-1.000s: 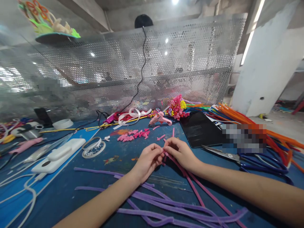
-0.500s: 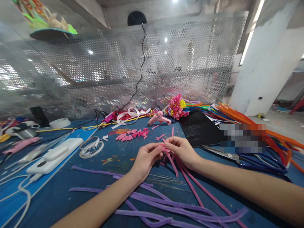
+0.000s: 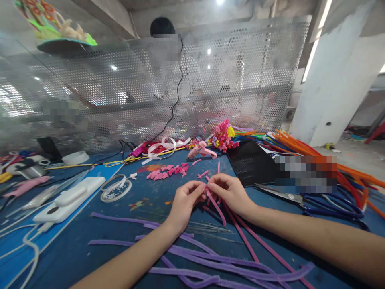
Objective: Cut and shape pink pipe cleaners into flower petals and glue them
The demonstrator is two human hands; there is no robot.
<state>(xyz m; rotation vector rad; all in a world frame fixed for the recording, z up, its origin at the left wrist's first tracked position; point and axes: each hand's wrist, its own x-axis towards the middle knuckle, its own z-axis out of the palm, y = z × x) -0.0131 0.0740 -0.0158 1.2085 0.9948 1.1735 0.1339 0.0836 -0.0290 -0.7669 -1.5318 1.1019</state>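
Observation:
Fingertips of my left hand (image 3: 188, 200) and my right hand (image 3: 230, 192) meet over the middle of the table, pinching a pink pipe cleaner (image 3: 217, 206) between them. One end of it hangs down below the fingers; the pinched part is mostly hidden. Under my right hand, longer pink pipe cleaners (image 3: 245, 237) run towards the front right. Several purple pipe cleaners (image 3: 207, 257) lie across the near table, some beneath my left forearm. Thin wire stems (image 3: 207, 228) rest between them and my hands. Beyond my fingers sits a row of small twisted pink pieces (image 3: 167, 171).
A pink glue gun (image 3: 201, 150) and a pink flower bunch (image 3: 223, 135) stand at the back. Large scissors (image 3: 288, 196) and a black panel (image 3: 252, 162) lie right, near orange pipe cleaners (image 3: 300, 146). At left are a bead dish (image 3: 116, 190) and a white power bank (image 3: 70, 198). A perforated metal screen (image 3: 126, 80) rises behind.
My fingers have shifted slightly around the pink pipe cleaner, still pinching it. Behind the screen, a person's head has moved a little to the left.

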